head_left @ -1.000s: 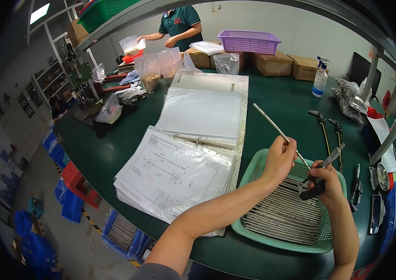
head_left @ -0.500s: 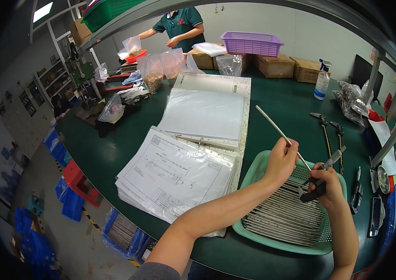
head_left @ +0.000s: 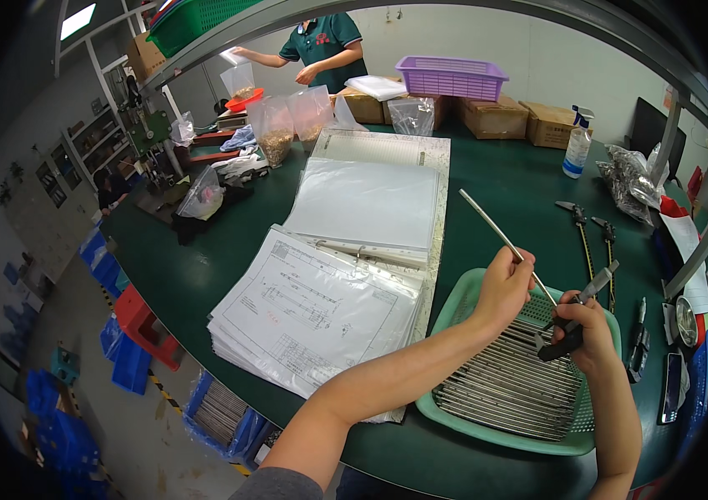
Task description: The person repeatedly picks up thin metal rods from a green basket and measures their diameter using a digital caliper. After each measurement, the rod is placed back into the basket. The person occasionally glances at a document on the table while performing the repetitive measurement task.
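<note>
My left hand (head_left: 504, 287) is closed around a thin metal rod (head_left: 485, 213), which slants from upper left down to my right hand (head_left: 592, 330). My right hand grips a micrometer (head_left: 600, 278) with a grey barrel and a dark frame. The rod's lower end meets the micrometer near my right fingers; the exact contact is hidden. Both hands are above a light green plastic basket (head_left: 435, 403). Many similar metal rods (head_left: 500, 387) lie side by side in it.
Left of the basket lies an open binder of drawings (head_left: 312, 308). Two calipers (head_left: 579, 221) rest to the right, with a phone (head_left: 670, 387) nearer. A spray bottle (head_left: 576, 150) and purple basket (head_left: 451, 79) stand farther back. Across the table, a person (head_left: 325, 54) handles bags.
My hands, the rod and the micrometer keep almost the same place. Across the table, the other person's hand has moved up and left from the bag, holding something white.
</note>
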`<state>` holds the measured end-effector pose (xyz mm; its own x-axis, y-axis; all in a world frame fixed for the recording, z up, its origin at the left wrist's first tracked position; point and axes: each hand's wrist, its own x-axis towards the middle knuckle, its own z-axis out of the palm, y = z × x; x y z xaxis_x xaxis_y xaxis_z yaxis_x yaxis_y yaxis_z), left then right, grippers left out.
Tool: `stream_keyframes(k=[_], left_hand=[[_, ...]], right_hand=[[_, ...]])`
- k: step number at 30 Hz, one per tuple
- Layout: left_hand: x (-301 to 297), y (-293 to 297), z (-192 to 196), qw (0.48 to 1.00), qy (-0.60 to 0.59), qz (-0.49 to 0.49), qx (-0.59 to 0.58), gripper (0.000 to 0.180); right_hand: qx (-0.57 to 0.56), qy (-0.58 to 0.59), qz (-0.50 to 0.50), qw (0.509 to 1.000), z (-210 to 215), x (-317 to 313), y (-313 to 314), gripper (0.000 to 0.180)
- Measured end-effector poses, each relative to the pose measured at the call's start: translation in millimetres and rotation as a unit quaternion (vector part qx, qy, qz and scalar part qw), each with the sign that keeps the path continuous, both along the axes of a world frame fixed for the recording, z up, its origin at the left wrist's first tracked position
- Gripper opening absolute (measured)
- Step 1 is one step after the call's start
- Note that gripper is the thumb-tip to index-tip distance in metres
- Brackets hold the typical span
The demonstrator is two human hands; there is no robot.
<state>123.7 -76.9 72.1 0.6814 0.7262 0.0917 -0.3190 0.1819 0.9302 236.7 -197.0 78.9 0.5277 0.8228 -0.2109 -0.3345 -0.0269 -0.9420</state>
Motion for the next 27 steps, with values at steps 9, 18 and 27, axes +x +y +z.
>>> stream_keyframes(k=[9,18,27], left_hand=[[0.2,-0.3,0.4,1.000,0.001,0.000,-0.004,0.015],[1.7,1.0,-1.9,1.000,0.001,-0.004,-0.016,0.015],[1.7,1.1,-2.3,1.000,-0.005,-0.010,-0.022,0.015]], right_hand=[[0.005,0.006,0.006,1.000,1.5,-1.0,0.0,0.018],[0.001,0.010,0.008,1.000,1.2,-0.7,0.6,0.018],[0.001,0.009,0.009,1.000,1.6,-1.1,0.2,0.018]])
